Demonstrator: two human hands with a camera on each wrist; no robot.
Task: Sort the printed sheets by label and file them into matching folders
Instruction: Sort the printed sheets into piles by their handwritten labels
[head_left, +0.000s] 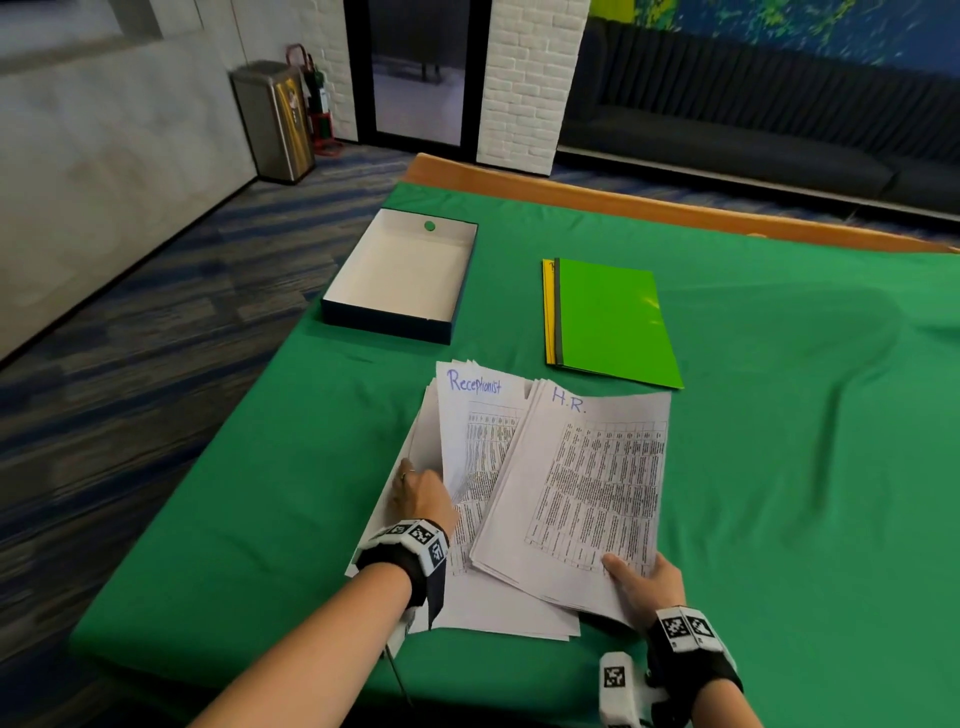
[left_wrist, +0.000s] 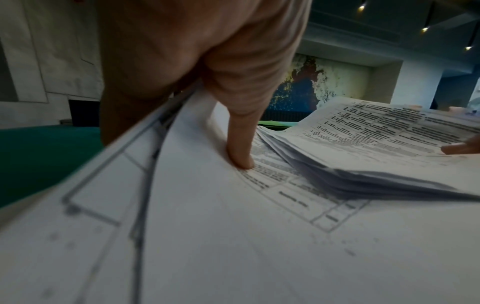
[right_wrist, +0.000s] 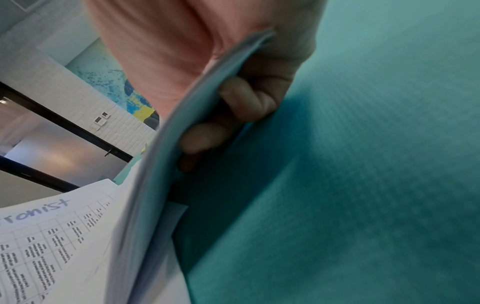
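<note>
Two hands busy: right hand (head_left: 644, 584) pinches our H.R. stack (head_left: 587, 488), left hand (head_left: 422, 493) grips Receptionist sheets (head_left: 475, 431); folders (head_left: 613, 322) lie straight beyond the H.R. stack.

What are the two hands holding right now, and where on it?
The right hand pinches the H.R. bundle at its near right corner, thumb on top and fingers beneath. The left hand holds the Receptionist sheets at their left edge.
</note>
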